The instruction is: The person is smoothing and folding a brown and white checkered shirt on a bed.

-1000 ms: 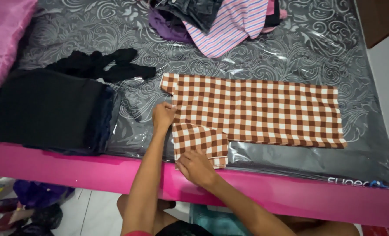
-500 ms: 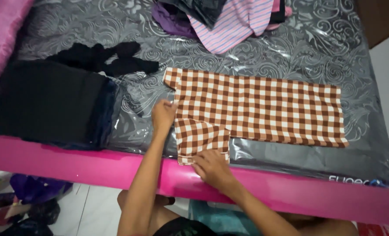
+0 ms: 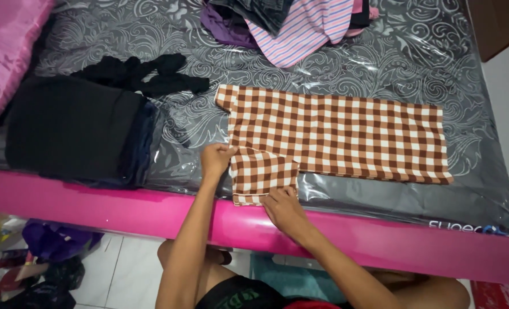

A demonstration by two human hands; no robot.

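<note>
A brown-and-white checked garment (image 3: 346,134) lies flat on a grey patterned mattress (image 3: 380,63) wrapped in clear plastic. Its near sleeve (image 3: 263,174) sticks out toward the pink bed edge. My left hand (image 3: 215,160) pinches the sleeve's upper left corner. My right hand (image 3: 286,209) grips the sleeve's lower right edge, close to the pink edge.
A stack of folded black and dark blue clothes (image 3: 74,129) sits at the left, with a crumpled black item (image 3: 143,74) behind it. A heap of striped, purple and dark clothes (image 3: 289,23) lies at the back. The pink bed frame (image 3: 94,203) runs along the front. Bags lie on the white floor (image 3: 37,257).
Both hands have shifted on the sleeve: the left hand came down to its top corner, the right hand moved right along its lower edge. The sleeve lies a little farther onto the mattress.
</note>
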